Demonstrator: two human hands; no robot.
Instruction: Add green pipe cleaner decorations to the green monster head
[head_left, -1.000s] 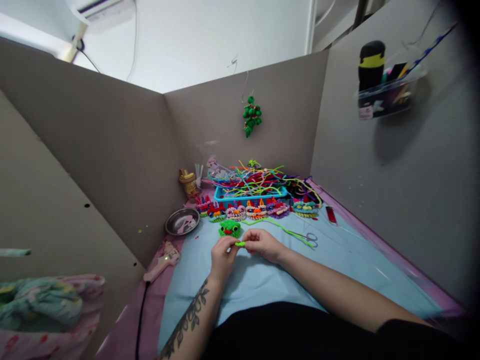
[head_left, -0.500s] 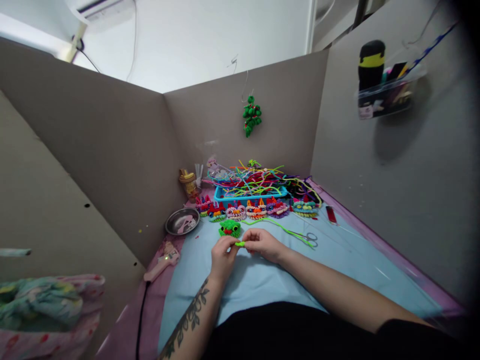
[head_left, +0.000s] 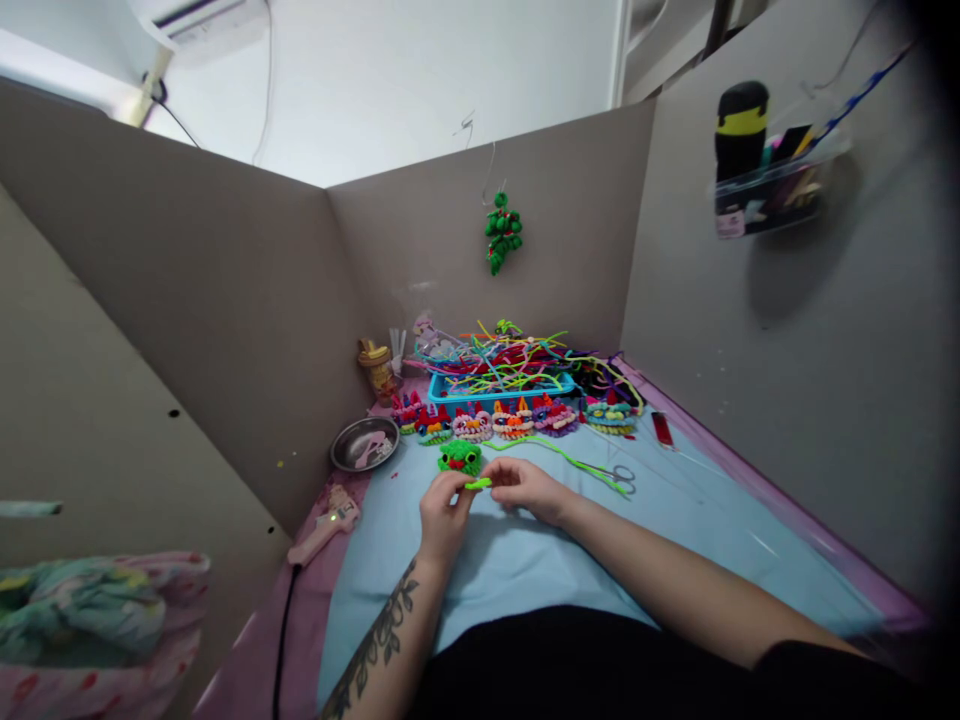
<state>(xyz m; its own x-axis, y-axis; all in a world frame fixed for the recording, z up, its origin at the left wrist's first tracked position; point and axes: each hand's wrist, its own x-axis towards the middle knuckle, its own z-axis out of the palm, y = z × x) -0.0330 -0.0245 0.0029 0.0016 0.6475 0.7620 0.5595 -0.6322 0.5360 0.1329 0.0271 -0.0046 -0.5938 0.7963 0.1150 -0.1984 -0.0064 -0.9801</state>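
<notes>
Pinching green pipe-cleaner piece (head_left: 478, 484) in narrow grips of left hand (head_left: 442, 515) and right hand (head_left: 529, 490). Sitting just beyond on worktop (head_left: 525, 570), seemingly: frog figure (head_left: 460, 457).

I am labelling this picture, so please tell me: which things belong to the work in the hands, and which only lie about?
In use: left hand, right hand, both pinching the green pipe cleaner piece; green fuzzy figure just behind.
Lying about: blue tray, finished figures, metal bowl, glue gun, scissors.
</notes>
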